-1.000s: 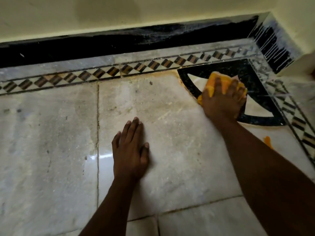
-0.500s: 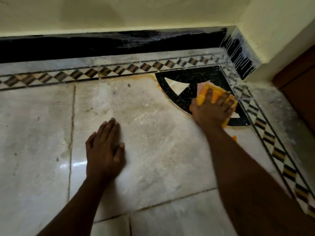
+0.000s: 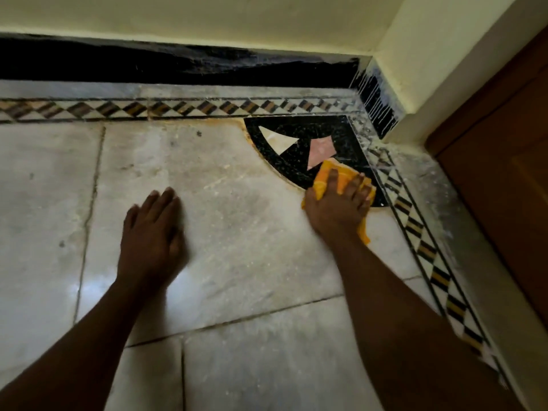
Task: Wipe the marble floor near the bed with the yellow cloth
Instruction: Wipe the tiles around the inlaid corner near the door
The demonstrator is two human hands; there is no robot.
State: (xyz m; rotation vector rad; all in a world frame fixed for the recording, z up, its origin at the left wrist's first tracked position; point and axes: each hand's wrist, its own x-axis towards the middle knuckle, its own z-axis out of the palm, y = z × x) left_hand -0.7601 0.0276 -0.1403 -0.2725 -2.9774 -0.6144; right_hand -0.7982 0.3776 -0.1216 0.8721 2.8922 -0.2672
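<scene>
Marble floor (image 3: 237,226) fills your head view, meeting a black skirting. Your right hand (image 3: 336,207) clutches the cloth (image 3: 332,176) on the corner inlay (image 3: 302,149), unwiped black lying ahead-left. Your left hand (image 3: 151,232) rests flat, empty.

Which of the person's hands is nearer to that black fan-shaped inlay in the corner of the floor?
The right hand: it presses the yellow cloth on the black inlay's near edge. The left hand lies flat on plain marble, well to the left of it.
</scene>
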